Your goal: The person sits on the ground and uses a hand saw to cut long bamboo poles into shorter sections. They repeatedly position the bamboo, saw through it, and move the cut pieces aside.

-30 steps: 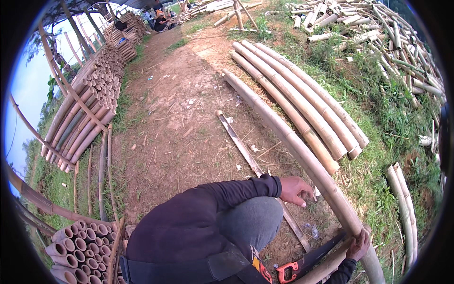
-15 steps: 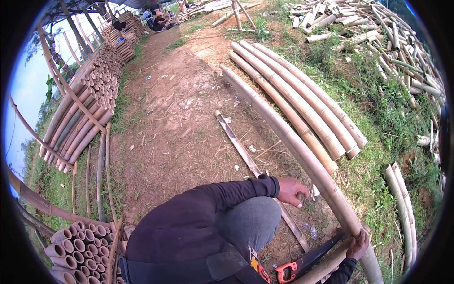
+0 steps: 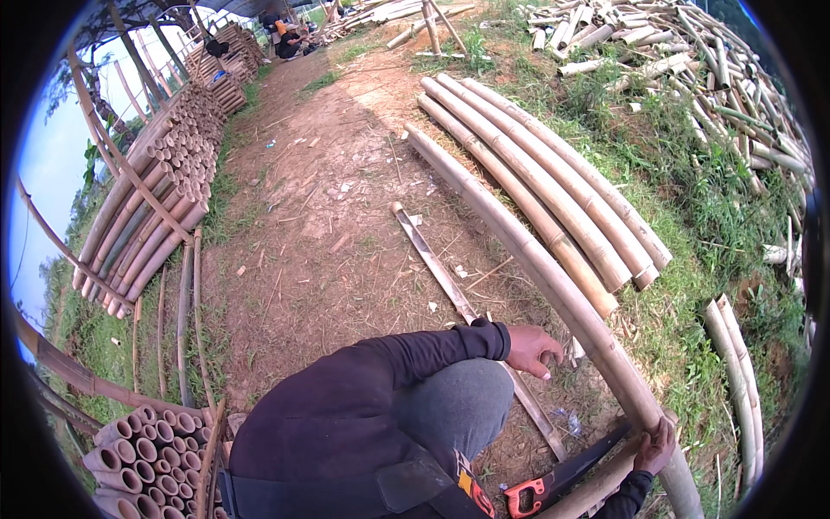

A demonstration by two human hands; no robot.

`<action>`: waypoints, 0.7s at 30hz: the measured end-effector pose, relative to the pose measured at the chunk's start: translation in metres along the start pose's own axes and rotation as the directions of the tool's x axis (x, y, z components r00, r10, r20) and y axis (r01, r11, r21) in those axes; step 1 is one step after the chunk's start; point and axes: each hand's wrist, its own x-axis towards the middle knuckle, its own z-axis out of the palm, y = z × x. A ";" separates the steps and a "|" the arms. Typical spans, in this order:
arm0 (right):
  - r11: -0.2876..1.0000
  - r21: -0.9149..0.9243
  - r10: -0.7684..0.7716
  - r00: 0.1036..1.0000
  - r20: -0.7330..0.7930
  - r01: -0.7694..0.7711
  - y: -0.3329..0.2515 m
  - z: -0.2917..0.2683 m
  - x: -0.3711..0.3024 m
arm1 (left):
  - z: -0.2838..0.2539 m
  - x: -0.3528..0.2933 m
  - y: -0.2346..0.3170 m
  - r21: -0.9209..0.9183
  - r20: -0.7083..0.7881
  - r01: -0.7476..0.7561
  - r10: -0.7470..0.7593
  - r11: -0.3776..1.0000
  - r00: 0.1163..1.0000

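My right hand [image 3: 656,446] grips a long bamboo pole [image 3: 540,262] close to its near end, fingers bent over its side. The pole slants from the lower right up to the middle of the view. Beneath it a second bamboo piece [image 3: 596,484] lies crosswise. Beside that piece is a hand saw [image 3: 525,498] with an orange-red handle; its dark blade reaches under the pole. My left hand [image 3: 533,351], loosely curled with thumb and fingers apart, hangs beyond my bent knee. It is left of the pole, not touching it.
Several cut bamboo poles [image 3: 553,186] lie side by side right of the held one. A split bamboo strip [image 3: 445,277] rests on the dirt at centre. Stacked bamboo [image 3: 164,173] stands left, more tubes [image 3: 147,454] lower left, a loose heap [image 3: 683,52] far right. People [image 3: 290,43] sit far off.
The held pole's far end has dropped very slightly toward me. Both my hands and the saw stay in place.
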 end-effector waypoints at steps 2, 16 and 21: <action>1.000 -0.006 0.012 1.000 0.007 -0.012 -0.001 -0.001 0.000 | 0.000 0.000 0.001 0.008 0.003 0.000 0.000 1.000 1.000; 0.996 0.040 0.072 0.996 0.051 -0.074 -0.003 -0.004 0.001 | -0.001 0.001 0.002 0.028 0.049 0.026 -0.027 0.999 0.998; 0.995 0.029 0.089 0.995 0.053 -0.091 -0.005 -0.004 0.002 | -0.002 0.000 0.004 0.045 0.042 0.032 -0.034 0.998 0.999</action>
